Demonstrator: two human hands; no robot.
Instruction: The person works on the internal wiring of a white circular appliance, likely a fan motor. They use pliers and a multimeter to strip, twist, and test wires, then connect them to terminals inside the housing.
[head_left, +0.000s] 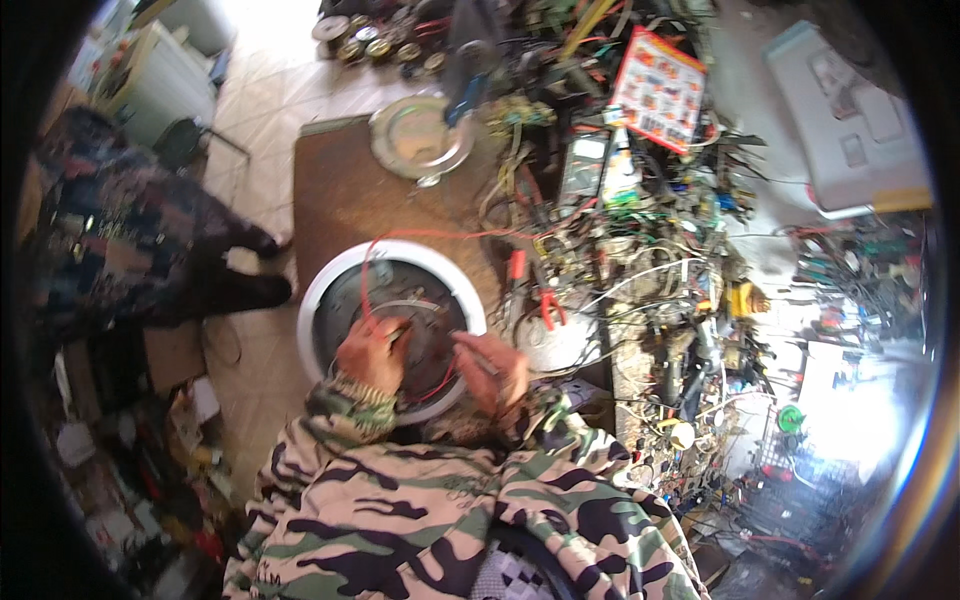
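The round housing sits toward the left edge of the brown surface, its smooth white rim circling a dark, smudged interior. Both hands are over it, apart from each other. The left hand, fingers curled, is at a thin red wire that loops over the far rim and runs right into the clutter; whether it grips the wire I cannot tell. The right hand is by the right rim, fingers drawn together; what it holds, if anything, cannot be made out.

A shiny flat metal ring lies at the far edge, and brown, worn top shows between it and the housing, leaving room toward the left edge. The right side is crowded: tangled wires, red-handled pliers and a dark boxy meter with a pale screen. Beyond the meter, a printed card has an orange-red border and small pictures in rows. Past the left edge, pale tiled floor shows.
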